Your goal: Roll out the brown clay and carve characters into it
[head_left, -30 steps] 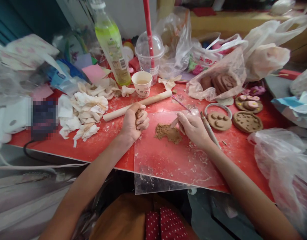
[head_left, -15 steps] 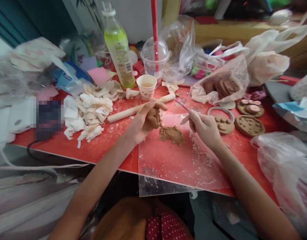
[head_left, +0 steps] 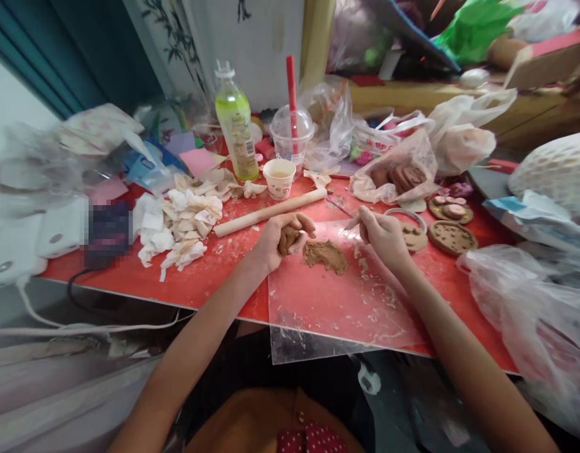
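My left hand (head_left: 281,239) is closed around a lump of brown clay (head_left: 289,240), partly hidden by the fingers. In my right hand (head_left: 377,233) is a thin purple stick-like tool (head_left: 338,206), pinched between thumb and fingers, its far end pointing away to the left. Between the hands, a flattened patch of brown clay (head_left: 326,256) lies on a clear plastic sheet (head_left: 313,302). A wooden rolling pin (head_left: 271,212) rests just beyond my left hand. A ring (head_left: 419,219) and round clay discs (head_left: 453,237) lie to the right of my right hand.
A paper cup (head_left: 279,182) of liquid, a green drink bottle (head_left: 236,129) and a domed plastic cup (head_left: 290,135) stand behind the rolling pin. Crumpled tissues (head_left: 181,217) heap at left. Bagged clay (head_left: 403,176) sits back right; a plastic bag (head_left: 511,296) hangs over the right edge.
The view has shifted, showing more of the back wall. My left hand's fingers have curled in over the lump. My right hand still holds the stick tool beside the clay patch.
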`<state>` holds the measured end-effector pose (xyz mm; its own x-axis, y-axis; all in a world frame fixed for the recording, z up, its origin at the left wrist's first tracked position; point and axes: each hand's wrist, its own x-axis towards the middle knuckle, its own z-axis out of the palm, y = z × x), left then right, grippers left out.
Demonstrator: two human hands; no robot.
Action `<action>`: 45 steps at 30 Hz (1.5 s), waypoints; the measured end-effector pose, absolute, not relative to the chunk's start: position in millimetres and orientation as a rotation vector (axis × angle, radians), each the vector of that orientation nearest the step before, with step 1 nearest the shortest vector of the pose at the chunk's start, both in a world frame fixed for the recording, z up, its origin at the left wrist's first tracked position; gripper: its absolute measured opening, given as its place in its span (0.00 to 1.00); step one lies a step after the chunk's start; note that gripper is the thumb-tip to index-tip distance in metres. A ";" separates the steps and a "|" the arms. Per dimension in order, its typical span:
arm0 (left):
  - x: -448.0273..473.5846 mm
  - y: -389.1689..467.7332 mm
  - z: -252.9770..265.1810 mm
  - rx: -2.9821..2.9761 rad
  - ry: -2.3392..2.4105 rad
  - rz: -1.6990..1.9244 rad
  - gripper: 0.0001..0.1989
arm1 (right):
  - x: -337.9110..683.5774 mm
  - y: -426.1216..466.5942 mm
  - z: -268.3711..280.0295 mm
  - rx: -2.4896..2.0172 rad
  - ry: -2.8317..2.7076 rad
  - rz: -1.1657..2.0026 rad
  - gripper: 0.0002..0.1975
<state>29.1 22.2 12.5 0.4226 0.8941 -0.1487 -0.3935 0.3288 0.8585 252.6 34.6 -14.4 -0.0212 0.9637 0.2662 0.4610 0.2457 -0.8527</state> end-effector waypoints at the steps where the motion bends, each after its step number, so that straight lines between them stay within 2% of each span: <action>1: 28.7 23.3 10.3 0.840 0.729 0.955 0.07 | 253.0 35.3 -14.6 -1.349 -1.625 0.705 0.31; 5: 25.2 27.3 4.1 0.793 0.815 0.995 0.14 | 254.7 36.5 -13.9 -1.333 -1.621 0.687 0.32; 15: 32.1 26.7 0.6 0.717 0.857 1.032 0.14 | 262.9 39.0 -16.4 -1.378 -1.630 0.570 0.33; 21: 34.4 22.6 13.1 0.701 0.727 1.135 0.20 | 240.9 21.4 -10.1 -1.316 -1.890 0.575 0.23; 22: 34.4 22.0 15.8 0.698 0.702 1.168 0.19 | 232.6 15.9 -9.9 -1.290 -1.975 0.598 0.25; 26: 36.6 22.0 18.4 0.696 0.649 1.230 0.16 | 202.1 1.4 -20.3 -1.285 -2.215 0.627 0.47; 28: 39.4 23.3 13.3 0.709 0.657 1.207 0.16 | 194.4 0.9 -28.8 -1.326 -2.254 0.610 0.50; 33: 47.4 26.6 -9.2 0.776 0.695 1.175 0.22 | 191.8 6.6 -40.0 -1.400 -2.290 0.531 0.43; 38: 52.3 26.2 -23.3 0.862 0.719 1.193 0.20 | 189.8 8.3 -39.8 -1.390 -2.325 0.472 0.35; 42: 53.9 25.6 -20.2 0.873 0.745 1.247 0.20 | 188.7 8.7 -39.8 -1.415 -2.338 0.453 0.34; 45: 53.9 25.4 -16.0 0.851 0.763 1.307 0.16 | 189.9 9.3 -38.2 -1.440 -2.342 0.446 0.35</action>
<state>53.9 25.4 -16.0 0.1150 0.9934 -0.0034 -0.4917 0.0599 0.8687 189.9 9.3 -38.2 -0.4195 0.8980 0.1331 0.7864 0.4327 -0.4409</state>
